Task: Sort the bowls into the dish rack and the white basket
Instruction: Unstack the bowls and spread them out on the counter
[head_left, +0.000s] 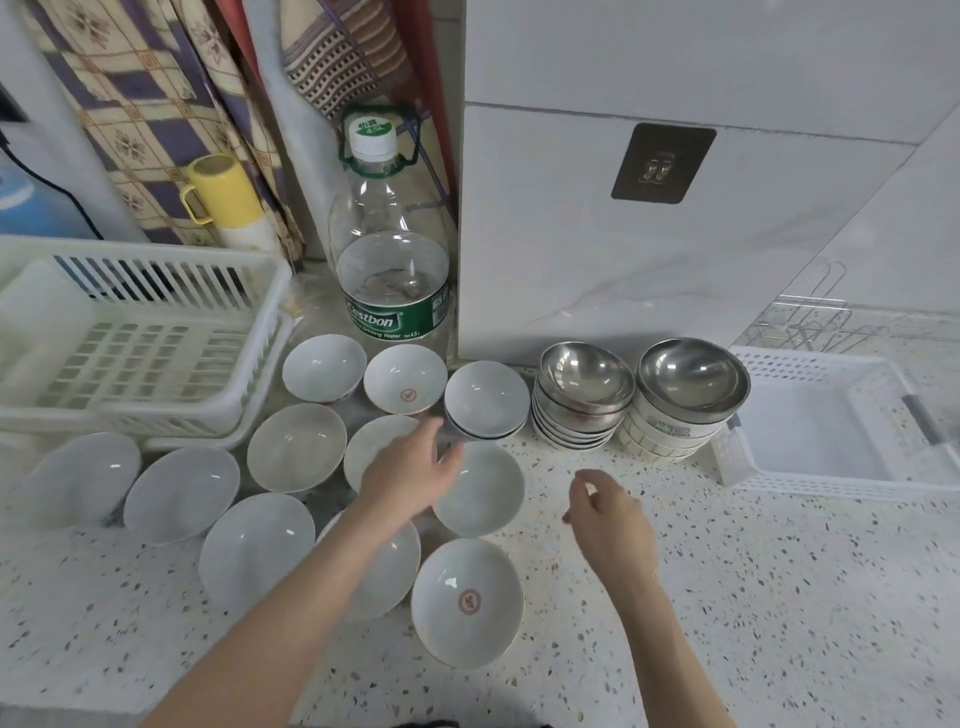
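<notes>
over the white bowls (480, 488), left hand (410, 470) with fingers spread, right hand (608, 512) loosely curled, both empty

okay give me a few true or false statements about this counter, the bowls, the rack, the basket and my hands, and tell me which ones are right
1. The dish rack already holds several bowls. False: no bowls show in it.
2. Two stacks of metal bowls stand between the white bowls and the white basket. True.
3. The right hand grips a bowl. False: it holds nothing.
4. The left hand reaches over the white bowls. True.
5. A water bottle stands behind the bowls. True.
</notes>
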